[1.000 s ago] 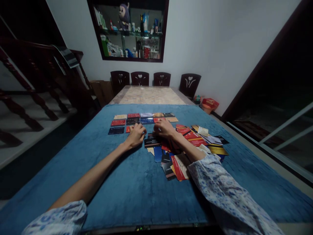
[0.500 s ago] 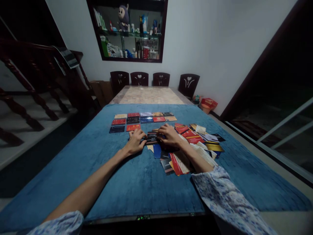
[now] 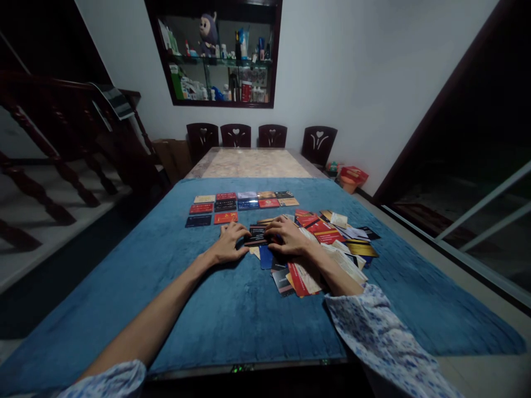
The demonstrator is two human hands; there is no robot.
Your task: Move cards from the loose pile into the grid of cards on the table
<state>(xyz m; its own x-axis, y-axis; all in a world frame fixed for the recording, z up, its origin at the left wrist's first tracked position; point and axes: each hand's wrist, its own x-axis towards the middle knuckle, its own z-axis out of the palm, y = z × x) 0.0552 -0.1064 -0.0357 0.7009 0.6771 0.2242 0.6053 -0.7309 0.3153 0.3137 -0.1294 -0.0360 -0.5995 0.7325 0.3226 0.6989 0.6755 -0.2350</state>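
Both my hands rest on a blue cloth (image 3: pixel 232 309) over a table. My left hand (image 3: pixel 229 243) and my right hand (image 3: pixel 286 234) meet at a black card (image 3: pixel 256 235), their fingers curled onto its two ends. The card lies at the left edge of a loose pile of cards (image 3: pixel 327 243), red, black, gold and white, spread under my right forearm. Beyond my hands, several cards sit in neat rows (image 3: pixel 240 203), red, black, blue and cream.
The bare marble tabletop (image 3: pixel 253 163) continues past the cloth, with several dark chairs (image 3: pixel 274 135) at its far end. A wooden stair rail (image 3: pixel 62 127) stands on the left. A wall cabinet (image 3: pixel 219 52) holds bottles and a plush toy. A red bag (image 3: pixel 352 177) lies on the floor at right.
My right hand has drawn back from the laid-out rows to the pile. Both hands have closed in on the black card. A red card now lies in the rows where my hands were.
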